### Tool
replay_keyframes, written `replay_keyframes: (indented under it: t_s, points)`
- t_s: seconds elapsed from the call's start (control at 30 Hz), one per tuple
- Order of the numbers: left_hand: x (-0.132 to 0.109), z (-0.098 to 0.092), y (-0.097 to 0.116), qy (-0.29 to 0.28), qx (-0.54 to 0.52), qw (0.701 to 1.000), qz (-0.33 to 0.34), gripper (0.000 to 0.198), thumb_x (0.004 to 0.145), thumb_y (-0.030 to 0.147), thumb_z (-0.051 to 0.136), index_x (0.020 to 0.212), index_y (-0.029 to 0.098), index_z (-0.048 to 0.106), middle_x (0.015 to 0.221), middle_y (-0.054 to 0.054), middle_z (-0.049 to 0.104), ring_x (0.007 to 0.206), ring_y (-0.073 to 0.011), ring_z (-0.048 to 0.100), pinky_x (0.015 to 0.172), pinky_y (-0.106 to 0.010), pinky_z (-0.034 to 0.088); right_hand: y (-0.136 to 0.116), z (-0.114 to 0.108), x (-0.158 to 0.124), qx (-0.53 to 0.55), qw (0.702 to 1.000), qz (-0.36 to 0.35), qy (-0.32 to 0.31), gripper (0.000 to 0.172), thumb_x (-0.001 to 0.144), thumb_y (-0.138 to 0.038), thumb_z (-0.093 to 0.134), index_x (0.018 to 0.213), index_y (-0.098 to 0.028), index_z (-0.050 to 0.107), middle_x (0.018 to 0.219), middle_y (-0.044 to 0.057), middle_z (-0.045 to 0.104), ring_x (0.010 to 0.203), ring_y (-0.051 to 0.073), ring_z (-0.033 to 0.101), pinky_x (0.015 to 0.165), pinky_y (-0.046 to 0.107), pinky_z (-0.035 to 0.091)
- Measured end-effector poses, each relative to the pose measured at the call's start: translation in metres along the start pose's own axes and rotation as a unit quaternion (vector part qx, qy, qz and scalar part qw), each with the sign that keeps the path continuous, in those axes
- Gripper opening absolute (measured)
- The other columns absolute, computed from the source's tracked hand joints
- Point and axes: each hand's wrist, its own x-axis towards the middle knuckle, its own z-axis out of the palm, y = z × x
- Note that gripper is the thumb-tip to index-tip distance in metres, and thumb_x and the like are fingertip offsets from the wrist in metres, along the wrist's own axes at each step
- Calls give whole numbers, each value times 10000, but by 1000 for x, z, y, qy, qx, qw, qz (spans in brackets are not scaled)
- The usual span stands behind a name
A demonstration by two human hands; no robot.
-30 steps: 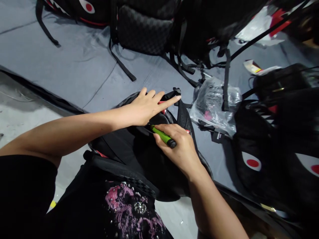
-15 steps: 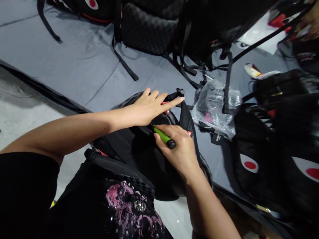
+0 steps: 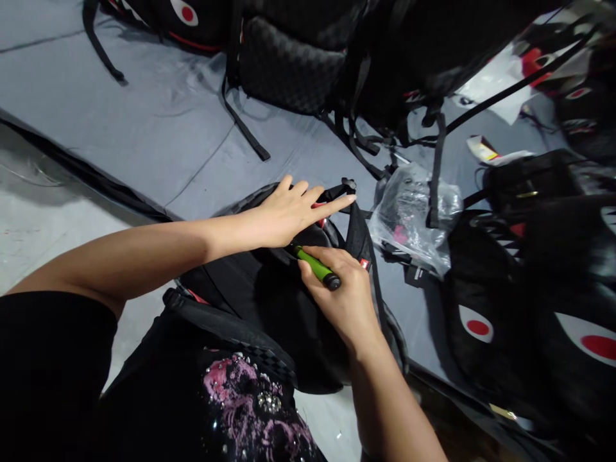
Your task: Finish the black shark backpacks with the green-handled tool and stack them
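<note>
A black backpack (image 3: 308,321) lies in front of me, over the near edge of the table and against my body. My left hand (image 3: 291,212) lies across its upper part, fingers stretched and spread, holding nothing. My right hand (image 3: 344,282) is closed round a green pen-shaped tool (image 3: 315,266) with black ends. The tool's front end points up and left to the backpack's fabric just below my left palm. Its very tip is too dark to make out. Red trim and a black strap (image 3: 359,231) show beside my left fingers.
Several black backpacks (image 3: 293,64) stand along the far side of the grey-covered table (image 3: 144,128). A clear plastic bag (image 3: 414,205) lies right of my work. More black bags with red-and-white eye prints (image 3: 476,327) crowd the right side. Loose straps (image 3: 248,131) trail over the cover.
The view has shifted slightly. Both hands keep nearly the same place on the backpack, and the green tool stays in my right hand at about the same angle.
</note>
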Motion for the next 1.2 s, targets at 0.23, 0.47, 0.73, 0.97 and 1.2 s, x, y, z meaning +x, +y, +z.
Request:
replay_keyframes:
  t_s: [0.23,0.47,0.73,0.97,1.2]
  points:
    - [1,3,-1,14,-2,1000,4,945,841,128,544,1612,259,14,1554,-165,375,1227,-344,468,993,-474,314,0,0,-2,-1,1000,6,10,170,912,-275,613,1034,-221,718,1022,78,770,944,271,705,865,446,545]
    - [-1,0,1,13,2,1000,-3,886,868,102,490,1612,262,37,1552,-162,386,1215,-329,483,999,-469,308,0,8,1,37,999,8,16,158,905,-260,623,1020,-212,721,1018,77,773,953,258,712,879,426,549]
    - [-2,-7,3,-14,-2,1000,-10,859,889,102,477,1612,248,38,1552,-166,385,1232,-332,467,991,-459,298,-3,8,1,3,1000,-3,30,184,900,-275,608,1011,-194,730,998,84,776,926,265,714,852,419,541]
    - [-1,-1,-1,3,-21,1000,0,865,881,102,488,1613,246,49,1543,-169,391,1227,-334,468,987,-463,293,-2,7,2,-43,999,16,19,221,904,-314,579,1001,-196,739,988,79,779,920,274,716,841,415,539]
    - [2,0,2,21,-33,999,-2,797,918,207,509,1608,268,115,1534,-184,388,1270,-345,484,1015,-519,339,20,12,3,31,998,-46,30,289,911,-415,557,994,-207,740,936,66,788,793,236,753,760,334,604]
